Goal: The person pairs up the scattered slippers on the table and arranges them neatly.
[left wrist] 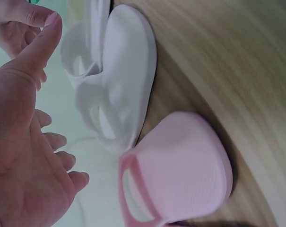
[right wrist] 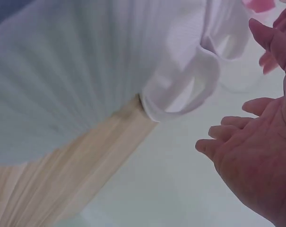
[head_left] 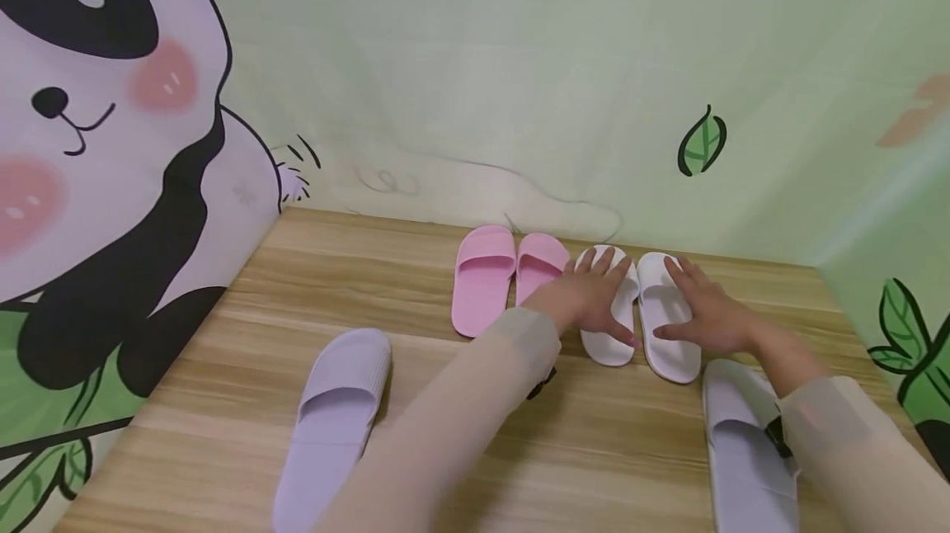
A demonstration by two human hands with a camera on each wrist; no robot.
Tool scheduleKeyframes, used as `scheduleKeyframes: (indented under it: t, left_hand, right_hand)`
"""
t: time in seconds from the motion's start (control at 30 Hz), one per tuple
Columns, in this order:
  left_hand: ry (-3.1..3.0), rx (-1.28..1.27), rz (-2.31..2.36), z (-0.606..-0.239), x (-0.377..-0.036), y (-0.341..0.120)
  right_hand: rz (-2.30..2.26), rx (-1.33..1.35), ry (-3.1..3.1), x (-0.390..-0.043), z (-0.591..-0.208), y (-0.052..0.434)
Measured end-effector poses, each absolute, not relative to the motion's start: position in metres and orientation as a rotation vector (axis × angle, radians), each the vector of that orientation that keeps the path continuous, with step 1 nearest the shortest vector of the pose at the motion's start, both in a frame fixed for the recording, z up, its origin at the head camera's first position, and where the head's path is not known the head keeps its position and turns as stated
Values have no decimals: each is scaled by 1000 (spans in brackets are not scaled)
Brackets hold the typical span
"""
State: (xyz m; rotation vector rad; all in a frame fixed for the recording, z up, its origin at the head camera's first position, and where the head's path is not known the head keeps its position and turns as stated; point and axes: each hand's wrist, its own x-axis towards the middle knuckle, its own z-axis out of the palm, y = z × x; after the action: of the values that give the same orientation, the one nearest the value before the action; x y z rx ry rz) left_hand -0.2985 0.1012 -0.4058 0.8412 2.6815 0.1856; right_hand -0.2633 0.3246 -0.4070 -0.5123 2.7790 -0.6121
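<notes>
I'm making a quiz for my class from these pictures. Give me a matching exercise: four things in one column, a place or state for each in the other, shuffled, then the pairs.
Things:
1. pink slippers
2. white slippers
3. left lilac slipper
4. right lilac slipper

Places or states:
A. under the right forearm, near edge
B. both hands on them
C. alone, near the panda wall
D. by the back wall, untouched

Pairs: 1-D, 2-B, 3-C, 4-A

The left hand lies on one white slipper and the right hand on the other, fingers spread flat.
</notes>
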Motion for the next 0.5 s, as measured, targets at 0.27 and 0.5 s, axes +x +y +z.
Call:
scheduleKeyframes:
  t: [0.27, 0.5]
  left_hand:
    - [2688, 839, 196, -397, -295, 76]
    - [2698, 901, 192, -394, -288, 44]
  right_hand:
    - [-657, -495, 2759, -253, -394, 328]
    - [-686, -479, 2731, -237, -389, 332]
